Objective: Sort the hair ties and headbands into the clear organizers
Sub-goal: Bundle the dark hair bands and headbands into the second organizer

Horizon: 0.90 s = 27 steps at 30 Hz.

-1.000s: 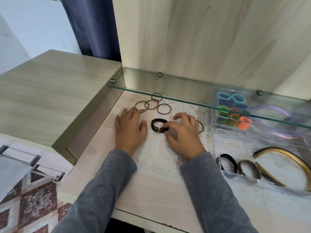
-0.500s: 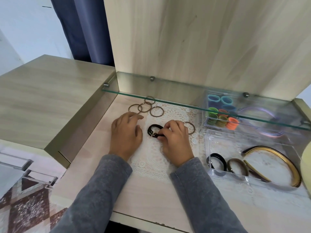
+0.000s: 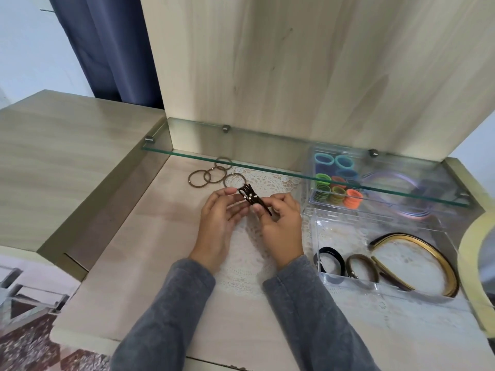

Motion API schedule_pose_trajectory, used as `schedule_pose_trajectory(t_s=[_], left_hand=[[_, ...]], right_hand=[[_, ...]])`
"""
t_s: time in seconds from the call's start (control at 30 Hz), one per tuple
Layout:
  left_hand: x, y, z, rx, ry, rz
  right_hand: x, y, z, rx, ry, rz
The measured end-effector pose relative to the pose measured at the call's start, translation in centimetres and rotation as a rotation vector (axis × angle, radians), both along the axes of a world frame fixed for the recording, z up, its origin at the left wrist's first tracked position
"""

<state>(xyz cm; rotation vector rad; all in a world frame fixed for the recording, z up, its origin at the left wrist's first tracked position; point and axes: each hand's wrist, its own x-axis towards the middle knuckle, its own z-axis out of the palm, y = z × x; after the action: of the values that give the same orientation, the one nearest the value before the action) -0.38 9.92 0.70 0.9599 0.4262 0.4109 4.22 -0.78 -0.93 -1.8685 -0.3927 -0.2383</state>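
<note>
Holding a bundle of dark brown elastic hair ties with small metal beads (image 3: 251,200) just above the desk (image 3: 134,263), the right hand (image 3: 281,228) pinches its near end and the left hand's (image 3: 221,223) fingers its far end. I judge the squeezed loops could spring free and scatter, or snag the clear plastic organizer's (image 3: 356,286) wall. Farther back lie thin loose brown ties (image 3: 211,174). I find no readable writing.

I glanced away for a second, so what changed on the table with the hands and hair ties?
The right hand lifted the dark hair ties off the lace mat; the left hand rose from the table and now holds their far end too. The brown hair ties and the clear organizers stayed put.
</note>
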Motion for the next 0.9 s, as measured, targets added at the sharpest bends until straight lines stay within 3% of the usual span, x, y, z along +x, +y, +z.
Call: schedule_pose_trajectory(t_s=[0.17,0.57,0.7,0.9], left_hand=[[0.2,0.1,-0.2,-0.138,-0.033,-0.075],[-0.3,0.8,-0.5,-0.107,0.000,-0.243],[-0.6,1.2,-0.3,-0.154,-0.010,-0.362],[-0.7,1.6,-0.2,-0.231,-0.099,-0.374]], right_hand=[[0.2,-0.1,0.2,0.095,0.097,0.049],[-0.1,0.2,0.0,0.083,0.133,0.176],[-0.1,0.2,0.2,0.094,0.125,0.174],[0.0,0.1,0.0,0.048,0.142,0.161]])
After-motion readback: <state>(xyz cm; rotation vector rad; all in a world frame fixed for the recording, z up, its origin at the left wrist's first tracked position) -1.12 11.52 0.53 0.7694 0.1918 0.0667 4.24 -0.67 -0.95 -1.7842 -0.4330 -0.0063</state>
